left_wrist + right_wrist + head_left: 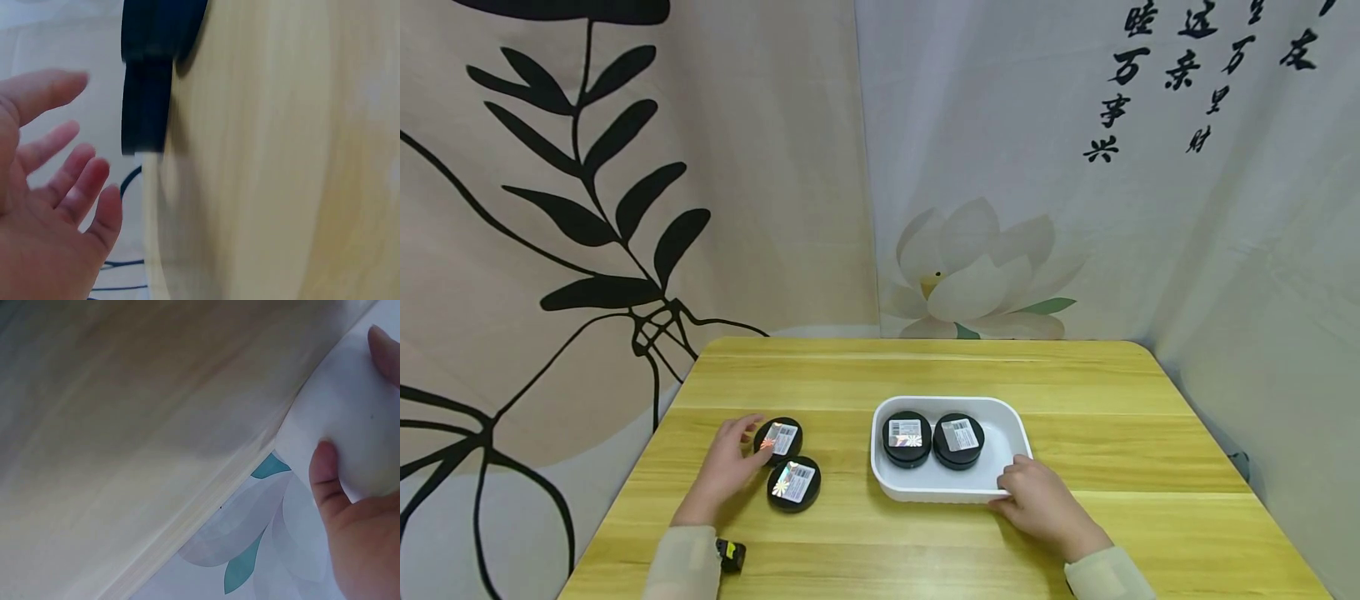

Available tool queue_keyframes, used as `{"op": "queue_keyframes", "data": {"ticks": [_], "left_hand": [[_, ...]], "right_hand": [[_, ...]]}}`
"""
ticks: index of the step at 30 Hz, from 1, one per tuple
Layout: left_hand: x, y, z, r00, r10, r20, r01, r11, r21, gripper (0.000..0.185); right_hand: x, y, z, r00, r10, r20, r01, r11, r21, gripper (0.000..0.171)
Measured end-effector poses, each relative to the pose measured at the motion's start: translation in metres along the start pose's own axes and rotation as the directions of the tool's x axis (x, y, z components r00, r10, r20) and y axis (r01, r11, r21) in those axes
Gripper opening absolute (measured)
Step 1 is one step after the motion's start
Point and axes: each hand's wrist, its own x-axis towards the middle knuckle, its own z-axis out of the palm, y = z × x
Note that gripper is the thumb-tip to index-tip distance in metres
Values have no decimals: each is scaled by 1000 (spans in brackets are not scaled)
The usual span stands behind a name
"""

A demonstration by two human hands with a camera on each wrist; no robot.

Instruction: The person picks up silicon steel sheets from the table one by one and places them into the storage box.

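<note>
Two black round tins with labels lie on the wooden table (1075, 383) at the left, a far tin (779, 439) and a near tin (794, 483). My left hand (748, 440) lies beside them with fingers spread and relaxed, fingertips close to the far tin's left edge. The left wrist view shows that hand (69, 162) open and apart from the dark tins (147, 106). A white tray (1000, 417) holds two more black tins (907, 437) (958, 440). My right hand (1011, 479) grips the tray's near right corner; in the right wrist view the thumb (325, 469) presses the tray wall (350, 444).
Printed curtains hang close behind the table and on both sides. A small black and yellow device (730, 555) sits at my left wrist. Bare wood lies behind the tray and to its right.
</note>
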Motion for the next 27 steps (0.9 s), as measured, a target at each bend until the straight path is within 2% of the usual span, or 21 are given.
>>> {"op": "queue_keyframes", "data": {"ticks": [8,18,27], "left_hand": [[2,-12,-6,994,-16,109,18,1000,-17,69],[3,-13,-7,988,-30,151,32,999,-11,76],[7,-16,-5,980,-71,185,71,997,7,85]], "right_hand": [[-2,-1,-1,1000,-8,-11,8,1000,-6,30],[0,0,-1,1000,-22,-15,22,1000,-9,31],[0,0,-1,1000,-13,-13,13,1000,-4,31]]}}
